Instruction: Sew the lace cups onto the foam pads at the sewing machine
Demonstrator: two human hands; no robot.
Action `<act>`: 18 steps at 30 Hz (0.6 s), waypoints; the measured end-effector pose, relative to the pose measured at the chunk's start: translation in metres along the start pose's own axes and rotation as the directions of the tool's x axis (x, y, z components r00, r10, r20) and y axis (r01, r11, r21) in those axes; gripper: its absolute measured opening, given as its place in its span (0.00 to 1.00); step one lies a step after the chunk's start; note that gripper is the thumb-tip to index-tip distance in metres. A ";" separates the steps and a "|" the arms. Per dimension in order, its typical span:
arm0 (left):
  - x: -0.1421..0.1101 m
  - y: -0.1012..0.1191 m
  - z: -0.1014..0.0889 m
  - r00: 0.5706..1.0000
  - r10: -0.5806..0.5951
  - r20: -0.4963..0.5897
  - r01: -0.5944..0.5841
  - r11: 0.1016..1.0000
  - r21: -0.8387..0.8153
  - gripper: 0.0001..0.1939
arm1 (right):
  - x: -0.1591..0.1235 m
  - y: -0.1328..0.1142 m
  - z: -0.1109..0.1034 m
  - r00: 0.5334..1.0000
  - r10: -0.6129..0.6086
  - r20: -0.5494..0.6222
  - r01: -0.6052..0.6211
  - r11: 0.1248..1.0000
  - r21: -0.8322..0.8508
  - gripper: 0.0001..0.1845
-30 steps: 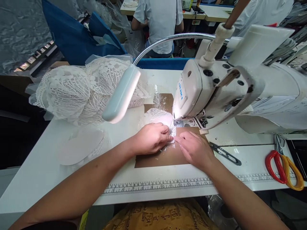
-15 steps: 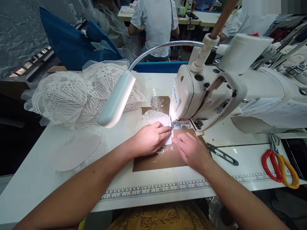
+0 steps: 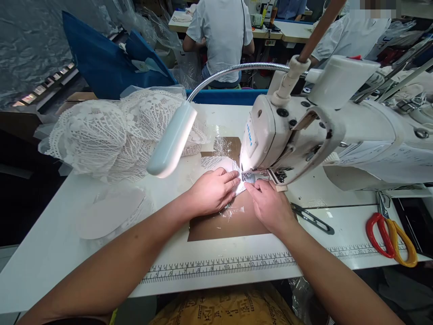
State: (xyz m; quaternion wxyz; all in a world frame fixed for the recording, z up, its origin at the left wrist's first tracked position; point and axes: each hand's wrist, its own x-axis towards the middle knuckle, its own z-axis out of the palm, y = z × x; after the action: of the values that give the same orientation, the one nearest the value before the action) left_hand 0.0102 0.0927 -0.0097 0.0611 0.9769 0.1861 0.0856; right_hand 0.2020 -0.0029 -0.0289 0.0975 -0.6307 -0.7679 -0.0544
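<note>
A small white lace piece (image 3: 241, 188) with a smooth white layer lies under the needle area of the white sewing machine (image 3: 262, 135). My left hand (image 3: 214, 190) rests on its left part, fingers stretched flat and pressing it down. Close to the presser foot, my right hand (image 3: 272, 205) has thumb and forefinger pinched at the lace's right edge. My fingers cover part of the piece. Brown tape-like sheeting (image 3: 216, 228) covers the table beneath both hands.
Bundled white lace pieces (image 3: 91, 135) lie at left behind a pale oval piece (image 3: 111, 214). A lamp (image 3: 172, 140) hangs over the table. At right are a dark slim cutter (image 3: 313, 219) and scissors (image 3: 389, 237). A ruler strip (image 3: 219, 267) runs along the front edge.
The lace piece has turned and its lower edge has shifted up and right. My right hand has moved up towards the presser foot. My left fingers have straightened and spread. The camera view has shifted slightly.
</note>
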 end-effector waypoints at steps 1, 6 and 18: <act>-0.002 0.000 -0.005 1.000 0.009 0.014 -0.009 1.000 -0.015 0.21 | 0.000 0.001 0.000 1.000 0.013 0.008 -0.013 1.000 0.009 0.22; -0.010 -0.001 -0.021 0.992 0.087 0.087 -0.080 0.993 -0.086 0.27 | -0.001 0.004 0.001 0.998 0.065 0.002 -0.065 0.995 0.070 0.19; -0.002 -0.006 0.001 0.983 -0.151 -0.099 0.099 0.909 -0.405 0.13 | -0.006 -0.001 -0.001 0.988 -0.031 -0.152 0.039 0.998 0.046 0.15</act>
State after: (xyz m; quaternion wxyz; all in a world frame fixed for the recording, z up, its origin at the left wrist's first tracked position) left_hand 0.0068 0.0975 -0.0119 0.2519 0.9224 0.2306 0.1804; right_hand 0.2020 -0.0092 -0.0296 0.1698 -0.6086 -0.7704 -0.0848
